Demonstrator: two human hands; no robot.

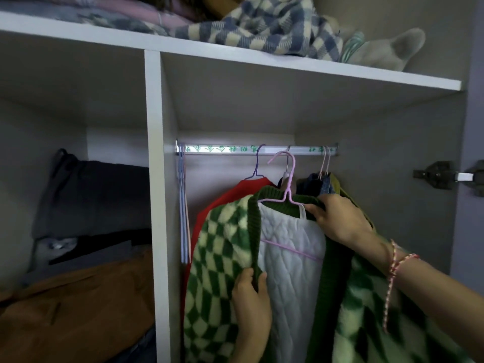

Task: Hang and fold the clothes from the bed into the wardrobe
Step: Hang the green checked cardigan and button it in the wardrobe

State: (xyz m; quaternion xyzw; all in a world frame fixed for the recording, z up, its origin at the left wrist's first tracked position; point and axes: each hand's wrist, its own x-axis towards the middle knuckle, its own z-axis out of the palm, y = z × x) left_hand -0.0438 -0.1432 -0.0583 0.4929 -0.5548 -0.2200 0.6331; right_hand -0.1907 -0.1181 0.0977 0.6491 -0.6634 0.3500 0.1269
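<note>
Head view: I'm gripping the green checkered jacket [220,247] at lower centre, left hand [251,307] pinching its front edge, right hand [340,218] clutching the collar on a pink hanger [288,179] below the wardrobe rail [222,149].

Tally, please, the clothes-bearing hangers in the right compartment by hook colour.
Blue-purple hanger: 1
Lilac hanger, carrying the green checked jacket, not yet on the rail: 1
Silver hanger: 1
Pink hangers: 2
Total: 5

Dim, soft focus, glare on rail [222,149]
</note>
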